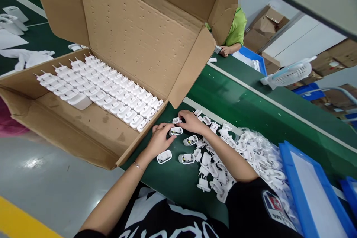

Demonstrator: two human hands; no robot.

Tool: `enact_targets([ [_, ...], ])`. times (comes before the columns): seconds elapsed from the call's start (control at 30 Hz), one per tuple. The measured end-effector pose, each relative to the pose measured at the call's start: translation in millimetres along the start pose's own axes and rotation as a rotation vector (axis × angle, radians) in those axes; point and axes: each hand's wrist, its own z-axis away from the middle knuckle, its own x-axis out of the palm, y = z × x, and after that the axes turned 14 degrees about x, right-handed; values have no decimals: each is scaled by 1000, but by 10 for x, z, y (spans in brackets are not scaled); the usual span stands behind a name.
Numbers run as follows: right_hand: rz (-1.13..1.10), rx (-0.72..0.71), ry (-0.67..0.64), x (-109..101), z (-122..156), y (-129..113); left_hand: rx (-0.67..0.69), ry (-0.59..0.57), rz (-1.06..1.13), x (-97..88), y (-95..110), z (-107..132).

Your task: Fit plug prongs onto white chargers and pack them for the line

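My left hand (pixel 161 137) is closed around an open white charger housing (pixel 176 131) with parts showing inside it. Just beyond it, my right hand (pixel 189 121) pinches a small white plug cap (pixel 176 120), partly covered by the fingers. The cap and the housing are close together; whether they touch I cannot tell. Three more open housings lie on the green table nearby: one housing (pixel 164 157) below my left hand, another housing (pixel 191 140) under my right forearm, and a third housing (pixel 186 158) nearer my body. Loose plug caps (pixel 206 158) with pins are heaped to the right.
A cardboard box (pixel 83 130) stands at the left with its lid raised, holding rows of finished-looking white chargers (pixel 111 91). A plastic bag of caps (pixel 259 152) and a blue tray (pixel 309 182) are on the right. Across the table a person in a green sleeve (pixel 237 28) works.
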Motion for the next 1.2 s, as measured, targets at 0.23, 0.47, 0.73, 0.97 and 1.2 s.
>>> enact_targets([
  [0.23, -188, -35, 57, -204, 159, -27, 13, 22, 23, 12, -25, 3],
  [0.47, -156, -190, 33, -206, 488, -257, 8, 20, 19, 5, -18, -5],
  [0.73, -31, -145, -5, -154, 503, -300, -6, 19, 21, 4, -13, -9],
  [0.97, 69, -69, -25, -168, 530, -375, -12, 11, 18, 2, 11, -21],
  [1.2, 329, 107, -101, -330, 454, -593, -10, 2, 143, -57, 24, -6],
])
